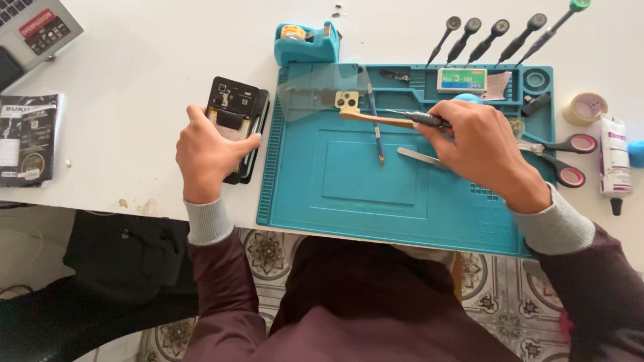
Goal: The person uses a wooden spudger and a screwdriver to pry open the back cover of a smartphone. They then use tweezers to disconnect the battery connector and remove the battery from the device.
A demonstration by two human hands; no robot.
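Left hand (209, 153) rests palm down, fingers curled closed around something, wrist straight. Right hand (479, 146) reaches across, knuckles up, fingers pinched shut in a grip, forearm angled inward.

The opened phone (235, 127) lay left of the work mat (349, 201), under the left hand (208, 154). The tape dispenser (305, 41) stood behind the mat, scissors (560, 154) at its right edge, five screwdrivers (493, 37) beyond.

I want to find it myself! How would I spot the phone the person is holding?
Start at the big teal work mat. Just off its left edge, the left hand grips an opened black phone, back cover off and insides showing, unlike the tools around.
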